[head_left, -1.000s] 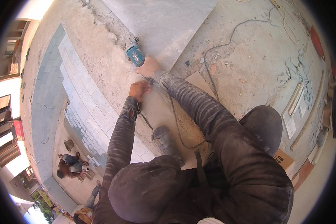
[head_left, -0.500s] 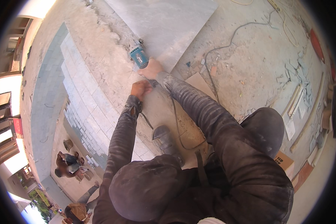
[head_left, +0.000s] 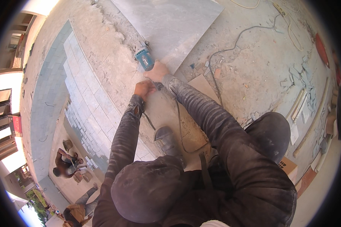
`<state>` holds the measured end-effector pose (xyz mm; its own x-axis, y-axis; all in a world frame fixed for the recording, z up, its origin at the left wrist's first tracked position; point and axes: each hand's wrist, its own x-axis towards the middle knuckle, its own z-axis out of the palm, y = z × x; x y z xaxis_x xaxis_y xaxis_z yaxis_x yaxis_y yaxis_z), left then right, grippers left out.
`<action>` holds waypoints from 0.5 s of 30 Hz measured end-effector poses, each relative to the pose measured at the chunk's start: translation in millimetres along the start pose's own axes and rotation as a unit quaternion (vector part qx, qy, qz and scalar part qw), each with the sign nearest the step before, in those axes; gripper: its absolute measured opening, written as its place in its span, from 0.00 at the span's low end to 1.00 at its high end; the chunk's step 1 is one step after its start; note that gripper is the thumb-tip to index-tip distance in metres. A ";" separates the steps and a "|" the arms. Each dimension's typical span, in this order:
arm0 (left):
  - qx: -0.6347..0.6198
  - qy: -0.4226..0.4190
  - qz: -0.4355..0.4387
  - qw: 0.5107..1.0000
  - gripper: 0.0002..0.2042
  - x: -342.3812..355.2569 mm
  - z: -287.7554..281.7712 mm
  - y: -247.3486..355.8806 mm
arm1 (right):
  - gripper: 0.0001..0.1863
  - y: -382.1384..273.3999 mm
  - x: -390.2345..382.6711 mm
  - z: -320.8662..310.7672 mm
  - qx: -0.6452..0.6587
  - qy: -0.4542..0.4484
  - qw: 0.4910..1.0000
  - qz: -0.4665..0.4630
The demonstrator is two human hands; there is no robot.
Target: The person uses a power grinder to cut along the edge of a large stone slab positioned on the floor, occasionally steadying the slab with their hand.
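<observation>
My right hand (head_left: 157, 71) is wrapped round the rear of a teal angle grinder (head_left: 144, 59). The grinder's metal head points away from me, at the left edge of a large grey slab (head_left: 174, 26). Dust blurs its disc, so I cannot tell whether it touches the slab. Just behind the tool, my left hand (head_left: 144, 90) is low over the floor with its fingers curled inward. A small dark piece (head_left: 158, 86) is beside those fingertips; what they grip, if anything, is hidden. A dark cord (head_left: 149, 122) runs from near my left wrist toward my shoe (head_left: 165, 138).
A brown board (head_left: 195, 130) lies by my foot. To the right are a long cable (head_left: 236, 45), broken tile pieces (head_left: 305, 83) and a cardboard box (head_left: 288, 166). Pale paving tiles (head_left: 91, 94) stretch along the left, where two people (head_left: 66, 164) crouch or sit low.
The whole view has shifted slightly. Both my hands and the grinder keep nearly the same place by the slab's edge. The crouching person at the left has changed arm posture.
</observation>
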<state>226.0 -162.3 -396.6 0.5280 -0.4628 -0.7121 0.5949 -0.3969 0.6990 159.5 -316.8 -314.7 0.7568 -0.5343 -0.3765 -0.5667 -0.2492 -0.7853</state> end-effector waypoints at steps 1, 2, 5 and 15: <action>0.001 -0.002 0.001 1.000 0.11 0.8 -1.1 -0.6 | 0.41 -0.3 -1.3 -0.1 0.001 -0.001 1.000 -0.001; 0.001 -0.002 0.002 1.000 0.11 1.6 -2.4 -0.9 | 0.41 -0.7 -2.7 -0.1 0.003 -0.002 1.000 -0.002; -0.005 0.000 0.007 1.000 0.10 2.2 -3.8 -0.2 | 0.41 -5.5 -9.1 -3.0 0.001 -0.005 1.000 0.001; -0.004 0.016 0.009 1.000 0.09 -1.2 4.8 1.3 | 0.43 3.8 -18.6 -4.3 -0.009 -0.012 1.000 0.016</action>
<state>223.3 -166.1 -394.5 0.5587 -0.4436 -0.7007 0.5899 -0.3814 0.7118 141.9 -311.3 -308.6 0.7451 -0.5235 -0.4132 -0.5965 -0.2459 -0.7640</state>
